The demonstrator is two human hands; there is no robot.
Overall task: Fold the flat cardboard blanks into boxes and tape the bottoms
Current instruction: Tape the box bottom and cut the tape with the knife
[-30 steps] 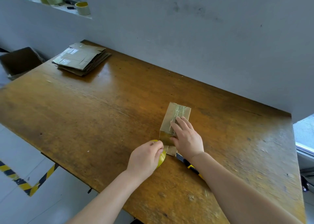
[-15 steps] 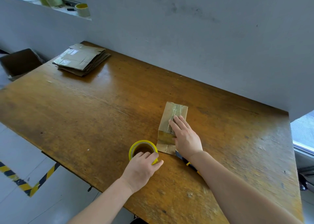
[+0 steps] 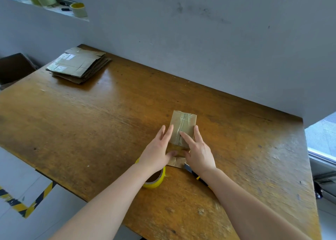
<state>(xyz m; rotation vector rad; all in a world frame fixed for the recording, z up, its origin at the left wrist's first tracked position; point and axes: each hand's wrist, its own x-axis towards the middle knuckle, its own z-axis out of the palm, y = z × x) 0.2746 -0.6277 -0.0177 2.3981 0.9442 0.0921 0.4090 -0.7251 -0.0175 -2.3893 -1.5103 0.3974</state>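
Observation:
A small folded cardboard box [image 3: 183,125] stands on the wooden table [image 3: 91,121], with a strip of clear tape along its upward face. My left hand [image 3: 159,150] lies against the box's left side with straight fingers, thumb on its near face. My right hand [image 3: 197,149] rests on the taped face and right edge, fingers straight. A yellow tape roll [image 3: 156,178] lies on the table just under my left wrist, partly hidden by it. A stack of flat cardboard blanks [image 3: 79,66] sits at the far left corner.
A yellow-and-black utility knife [image 3: 195,175] lies under my right forearm. A grey wall [image 3: 200,48] borders the table's far side. A ledge at the upper left holds several tape rolls [image 3: 78,9]. A dark box [image 3: 14,68] stands off the table's left end.
My left hand let go of the yellow tape roll, left it on the table, and moved up to the box's left side. My right hand stayed on the taped face.

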